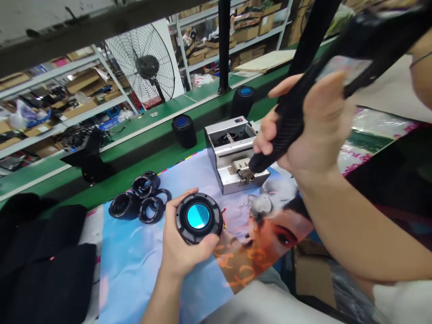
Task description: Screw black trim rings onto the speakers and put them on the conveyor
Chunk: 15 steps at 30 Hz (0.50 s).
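The left hand (184,249), lower centre, clamps a round black unit (198,217), its rim notched, its blue disc (198,216) mirror-glossy; the right hand (315,128), upper right, clasps a ribbed black tool (288,128).

On the bench's (158,157) printed sheet (128,270), rings (134,205) lie near the far left corner, a screw feeder (232,146) rightward; cylindrical speakers (184,136) stand behind.

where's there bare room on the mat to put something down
On the mat: lower left, between the black cloth and the left hand holding a round part; also a strip between the rings and the silver machine. Crowded: around the rings, and at the machine's front, where the right hand's tool overlaps it in view.
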Motion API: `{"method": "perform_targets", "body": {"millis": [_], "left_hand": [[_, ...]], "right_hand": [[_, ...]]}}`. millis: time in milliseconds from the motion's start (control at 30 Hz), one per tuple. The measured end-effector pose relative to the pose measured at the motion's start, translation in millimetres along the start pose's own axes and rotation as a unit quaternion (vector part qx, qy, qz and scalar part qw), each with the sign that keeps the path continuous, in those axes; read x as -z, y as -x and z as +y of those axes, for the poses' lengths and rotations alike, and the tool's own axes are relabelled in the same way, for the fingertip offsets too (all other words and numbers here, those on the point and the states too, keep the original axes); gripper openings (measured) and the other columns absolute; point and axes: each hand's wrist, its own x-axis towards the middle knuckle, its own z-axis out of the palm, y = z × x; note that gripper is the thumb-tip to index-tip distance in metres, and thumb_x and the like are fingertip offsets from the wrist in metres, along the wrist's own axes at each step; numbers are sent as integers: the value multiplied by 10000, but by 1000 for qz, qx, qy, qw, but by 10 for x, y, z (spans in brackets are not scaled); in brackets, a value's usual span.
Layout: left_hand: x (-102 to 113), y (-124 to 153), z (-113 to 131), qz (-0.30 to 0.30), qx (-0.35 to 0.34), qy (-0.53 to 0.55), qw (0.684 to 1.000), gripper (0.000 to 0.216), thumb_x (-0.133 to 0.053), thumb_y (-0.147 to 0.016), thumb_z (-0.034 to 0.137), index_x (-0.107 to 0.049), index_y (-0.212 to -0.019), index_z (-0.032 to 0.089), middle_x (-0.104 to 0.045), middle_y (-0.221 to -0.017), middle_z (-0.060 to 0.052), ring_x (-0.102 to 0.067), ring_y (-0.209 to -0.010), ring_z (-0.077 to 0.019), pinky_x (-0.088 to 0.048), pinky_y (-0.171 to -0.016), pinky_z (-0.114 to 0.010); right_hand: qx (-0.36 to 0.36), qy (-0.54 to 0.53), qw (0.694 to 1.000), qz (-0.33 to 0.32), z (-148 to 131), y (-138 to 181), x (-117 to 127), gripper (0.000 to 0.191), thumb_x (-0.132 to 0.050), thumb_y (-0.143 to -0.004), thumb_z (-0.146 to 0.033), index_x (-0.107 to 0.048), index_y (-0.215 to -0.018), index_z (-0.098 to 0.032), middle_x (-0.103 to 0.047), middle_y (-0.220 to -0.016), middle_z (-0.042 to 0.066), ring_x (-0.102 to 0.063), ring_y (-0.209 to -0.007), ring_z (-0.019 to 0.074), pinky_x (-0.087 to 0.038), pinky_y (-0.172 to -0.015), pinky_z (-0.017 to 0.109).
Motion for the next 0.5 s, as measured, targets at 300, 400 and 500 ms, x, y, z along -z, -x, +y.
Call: {"method": "perform_targets", "body": {"millis": [300, 400, 500], "left_hand": [[-10, 15, 19, 5, 12, 16, 1000, 837, -914, -692, 538, -545, -1372, 220, -724, -1312, -126, -752, -1126, -307, -594, -973, -409], [-7, -8, 46, -3, 9, 17, 1000, 744, -904, -693, 543, -596, -1280, 207, -753, -1209, -110, -771, -1020, -299, -618, -886, -397], [-7, -13, 52, -7, 15, 23, 1000, 746, -918, -669, 524, -595, -1261, 205, -763, -1139, -90, -771, -992, -292, -621, -869, -391]], "right_hand": [[-29, 23, 996, -75, 243, 7, -46, 548, -852, -832, -626, -583, -714, -163, -541, -503, -29, -491, -349, 120, -345, -327, 214], [-45, 15, 996, -74, 227, 30, -44, 592, -865, -782, -687, -577, -727, -173, -533, -496, -39, -478, -343, 120, -348, -315, 215], [-77, 9, 994, -80, 148, 54, -41, 631, -882, -723, -733, -583, -736, -177, -536, -486, -31, -462, -317, 135, -353, -289, 235]]}}
